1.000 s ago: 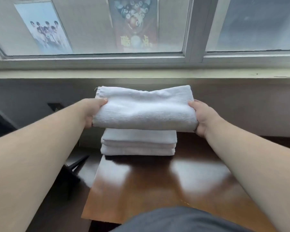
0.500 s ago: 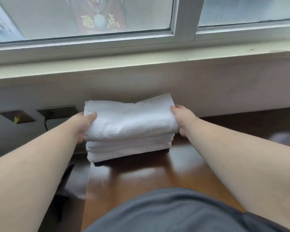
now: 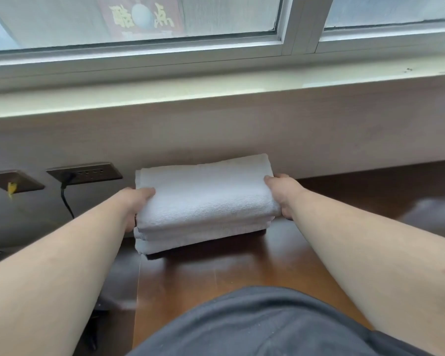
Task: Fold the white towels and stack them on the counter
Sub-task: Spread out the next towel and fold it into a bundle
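A folded white towel (image 3: 206, 194) lies on top of a stack of folded white towels (image 3: 190, 238) at the back left of the brown wooden counter (image 3: 229, 273), close to the wall. My left hand (image 3: 136, 201) grips the top towel's left end, thumb on top. My right hand (image 3: 284, 194) grips its right end in the same way. The top towel rests on the stack and overhangs it slightly on the right.
A window sill (image 3: 216, 91) runs along the wall above the counter. A wall socket (image 3: 85, 173) with a black cable plugged in sits left of the stack. The counter's left edge drops off just below the stack's left corner. My grey clothing (image 3: 267, 325) fills the bottom.
Both hands have lowered the top towel from above the stack down onto it. The view has tilted downward.
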Demonstrator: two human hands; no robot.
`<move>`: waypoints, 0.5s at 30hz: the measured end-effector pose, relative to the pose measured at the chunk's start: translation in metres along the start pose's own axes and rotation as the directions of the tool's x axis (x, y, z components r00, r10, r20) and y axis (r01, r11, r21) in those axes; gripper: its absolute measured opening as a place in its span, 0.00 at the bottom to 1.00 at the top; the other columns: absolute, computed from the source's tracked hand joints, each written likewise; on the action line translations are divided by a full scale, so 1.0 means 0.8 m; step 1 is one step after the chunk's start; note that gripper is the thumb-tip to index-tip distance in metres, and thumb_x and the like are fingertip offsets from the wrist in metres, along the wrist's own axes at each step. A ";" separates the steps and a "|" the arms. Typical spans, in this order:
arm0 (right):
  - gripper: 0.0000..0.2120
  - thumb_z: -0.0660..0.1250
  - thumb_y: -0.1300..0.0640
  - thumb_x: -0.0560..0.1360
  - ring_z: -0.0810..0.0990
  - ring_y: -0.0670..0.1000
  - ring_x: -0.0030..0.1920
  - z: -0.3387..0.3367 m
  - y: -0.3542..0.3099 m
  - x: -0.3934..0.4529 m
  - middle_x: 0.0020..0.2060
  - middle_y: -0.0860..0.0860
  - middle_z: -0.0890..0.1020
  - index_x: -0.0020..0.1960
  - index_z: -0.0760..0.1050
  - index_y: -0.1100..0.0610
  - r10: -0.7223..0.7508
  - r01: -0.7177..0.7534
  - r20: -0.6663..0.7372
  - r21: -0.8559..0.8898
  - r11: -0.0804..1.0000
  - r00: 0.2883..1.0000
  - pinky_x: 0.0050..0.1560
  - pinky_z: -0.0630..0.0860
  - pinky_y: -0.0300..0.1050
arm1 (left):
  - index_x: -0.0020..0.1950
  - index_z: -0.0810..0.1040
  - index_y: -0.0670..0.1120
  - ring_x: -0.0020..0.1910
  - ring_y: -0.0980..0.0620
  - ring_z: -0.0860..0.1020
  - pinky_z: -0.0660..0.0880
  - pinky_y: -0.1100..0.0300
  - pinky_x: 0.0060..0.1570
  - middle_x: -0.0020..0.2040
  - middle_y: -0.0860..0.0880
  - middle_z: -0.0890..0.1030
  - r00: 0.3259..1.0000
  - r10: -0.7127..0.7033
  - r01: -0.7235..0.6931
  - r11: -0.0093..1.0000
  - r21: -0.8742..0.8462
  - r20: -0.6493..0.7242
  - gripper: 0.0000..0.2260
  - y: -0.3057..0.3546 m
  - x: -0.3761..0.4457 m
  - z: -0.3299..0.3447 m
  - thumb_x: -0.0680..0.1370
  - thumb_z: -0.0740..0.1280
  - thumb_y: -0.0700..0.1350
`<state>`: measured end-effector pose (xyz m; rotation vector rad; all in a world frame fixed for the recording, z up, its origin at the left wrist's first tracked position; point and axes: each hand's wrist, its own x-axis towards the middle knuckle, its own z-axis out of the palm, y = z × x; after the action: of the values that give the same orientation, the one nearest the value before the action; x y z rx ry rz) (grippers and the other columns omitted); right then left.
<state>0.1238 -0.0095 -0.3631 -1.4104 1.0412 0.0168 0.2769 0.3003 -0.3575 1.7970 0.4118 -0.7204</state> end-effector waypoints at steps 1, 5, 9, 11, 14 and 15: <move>0.19 0.60 0.54 0.79 0.83 0.59 0.50 0.000 -0.001 -0.001 0.53 0.54 0.82 0.69 0.71 0.53 -0.001 0.001 -0.001 -0.013 1.000 1.000 0.53 0.81 0.59 | 0.62 0.75 0.41 0.38 0.44 0.83 0.78 0.55 0.34 0.46 0.43 0.84 1.000 -0.023 0.023 0.999 -0.024 0.016 0.18 0.002 0.000 0.000 0.77 0.69 0.49; 0.21 0.59 0.58 0.77 0.83 0.57 0.47 -0.001 -0.009 -0.005 0.51 0.53 0.82 0.70 0.69 0.51 0.019 -0.019 0.017 -0.007 1.000 1.000 0.40 0.81 0.49 | 0.63 0.76 0.45 0.49 0.42 0.83 0.78 0.47 0.53 0.54 0.44 0.83 0.996 -0.052 0.060 0.990 -0.127 0.067 0.30 0.014 0.005 0.004 0.70 0.72 0.63; 0.25 0.61 0.58 0.78 0.83 0.54 0.46 -0.005 -0.008 -0.003 0.53 0.52 0.81 0.74 0.65 0.50 0.013 -0.012 0.029 -0.016 1.000 0.999 0.38 0.79 0.45 | 0.71 0.68 0.48 0.49 0.42 0.83 0.80 0.43 0.47 0.56 0.45 0.81 0.992 0.114 -0.122 0.979 -0.164 -0.056 0.29 0.009 0.010 0.005 0.73 0.74 0.55; 0.26 0.62 0.57 0.78 0.83 0.54 0.48 -0.006 -0.007 -0.002 0.54 0.52 0.81 0.75 0.64 0.49 0.009 -0.008 0.035 -0.034 0.999 0.999 0.40 0.80 0.45 | 0.69 0.69 0.51 0.45 0.44 0.84 0.81 0.45 0.40 0.55 0.46 0.82 0.984 0.166 -0.178 0.958 -0.223 -0.070 0.24 0.000 0.010 0.005 0.76 0.72 0.49; 0.27 0.61 0.56 0.77 0.81 0.55 0.52 -0.002 -0.009 -0.003 0.56 0.51 0.80 0.76 0.63 0.50 -0.008 0.010 0.015 -0.130 0.991 1.000 0.49 0.80 0.48 | 0.71 0.67 0.48 0.53 0.42 0.81 0.78 0.40 0.53 0.61 0.44 0.80 0.983 0.150 -0.167 0.969 -0.180 -0.105 0.25 -0.012 0.012 0.008 0.77 0.71 0.49; 0.28 0.60 0.56 0.77 0.80 0.56 0.55 0.000 -0.011 -0.004 0.58 0.52 0.79 0.76 0.62 0.50 -0.029 0.028 -0.005 -0.205 0.978 1.000 0.55 0.78 0.49 | 0.73 0.65 0.47 0.56 0.41 0.79 0.76 0.41 0.58 0.63 0.44 0.78 0.977 0.155 -0.168 0.983 -0.078 -0.143 0.28 -0.011 0.013 0.009 0.77 0.70 0.51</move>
<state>0.1271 -0.0094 -0.3541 -1.6129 1.0487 0.1003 0.2772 0.2956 -0.3720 1.7768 0.3772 -0.4604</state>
